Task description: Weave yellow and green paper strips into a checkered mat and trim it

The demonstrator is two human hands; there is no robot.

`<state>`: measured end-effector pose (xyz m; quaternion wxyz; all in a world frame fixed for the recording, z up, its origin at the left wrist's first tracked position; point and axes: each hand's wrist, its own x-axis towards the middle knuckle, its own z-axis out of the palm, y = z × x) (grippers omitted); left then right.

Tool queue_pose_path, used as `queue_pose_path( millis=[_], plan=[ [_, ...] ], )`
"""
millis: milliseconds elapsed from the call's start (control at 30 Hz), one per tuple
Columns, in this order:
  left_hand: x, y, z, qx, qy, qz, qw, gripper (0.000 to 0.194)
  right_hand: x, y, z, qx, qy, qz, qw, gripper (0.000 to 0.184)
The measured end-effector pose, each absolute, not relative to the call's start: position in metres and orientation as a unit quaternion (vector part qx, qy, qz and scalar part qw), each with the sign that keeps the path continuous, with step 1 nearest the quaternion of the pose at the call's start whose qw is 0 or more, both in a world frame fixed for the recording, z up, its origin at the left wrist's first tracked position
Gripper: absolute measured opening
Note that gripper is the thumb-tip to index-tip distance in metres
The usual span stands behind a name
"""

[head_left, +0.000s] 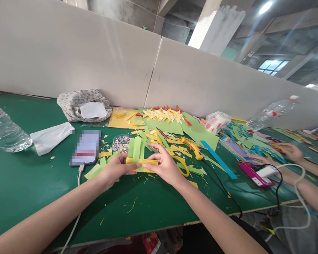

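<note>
Above the table's front half, my left hand [113, 171] pinches the left end of a yellow paper strip [129, 161]. My right hand [164, 164] grips the same strip farther right, with the thumb pressed on its face and the index finger raised. Green paper strips [136, 146] stand up from the yellow one, crossing it between my hands. How they interlace behind my fingers is hidden. Beyond my hands lie a clear case of small googly eyes [121, 143] and yellow-handled scissors [184, 167], partly covered by my right hand.
Several green and yellow paper scraps [180, 150] surround a yellow glue gun [194, 148]. Folded-paper fish shapes [163, 115] lie at the back. A phone [86, 146] on a cable and a water bottle [9, 128] are left. Right are a magenta power strip [254, 174] and another person's hands [291, 151].
</note>
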<state>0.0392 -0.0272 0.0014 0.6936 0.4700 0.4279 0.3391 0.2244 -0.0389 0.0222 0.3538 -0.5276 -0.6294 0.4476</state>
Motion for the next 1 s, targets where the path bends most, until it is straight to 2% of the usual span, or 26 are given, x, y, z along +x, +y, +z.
queue_pose_path(
  millis=[367, 533, 600, 667, 733, 767, 900, 1000],
  plan=[
    [0.033, -0.025, 0.001, 0.543, 0.432, 0.307, 0.651, 0.021, 0.229, -0.044, 0.027, -0.513, -0.674, 0.456, 0.272, 0.062],
    [0.028, -0.021, -0.001, 0.656, 0.444, 0.267, 0.549, 0.033, 0.227, -0.047, 0.021, -0.504, -0.684, 0.466, 0.246, 0.061],
    [0.025, -0.019, -0.003, 0.711, 0.437, 0.227, 0.502, 0.037, 0.235, -0.042, 0.020, -0.502, -0.701, 0.451, 0.233, 0.053],
    [0.024, -0.019, -0.005, 0.747, 0.442, 0.199, 0.455, 0.039, 0.250, -0.031, 0.021, -0.523, -0.718, 0.388, 0.245, 0.036],
    [0.026, -0.019, -0.008, 0.769, 0.464, 0.192, 0.396, 0.039, 0.271, -0.015, 0.020, -0.584, -0.731, 0.231, 0.267, 0.022],
    [0.027, -0.020, -0.009, 0.777, 0.476, 0.195, 0.363, 0.040, 0.281, -0.008, 0.019, -0.603, -0.744, 0.141, 0.250, 0.020],
    [0.036, -0.024, -0.010, 0.812, 0.490, 0.205, 0.241, 0.038, 0.305, 0.012, 0.011, -0.579, -0.781, 0.092, 0.215, 0.033],
    [0.040, -0.027, -0.010, 0.834, 0.492, 0.188, 0.163, 0.031, 0.304, 0.016, 0.005, -0.556, -0.801, 0.067, 0.213, 0.034]
  ],
)
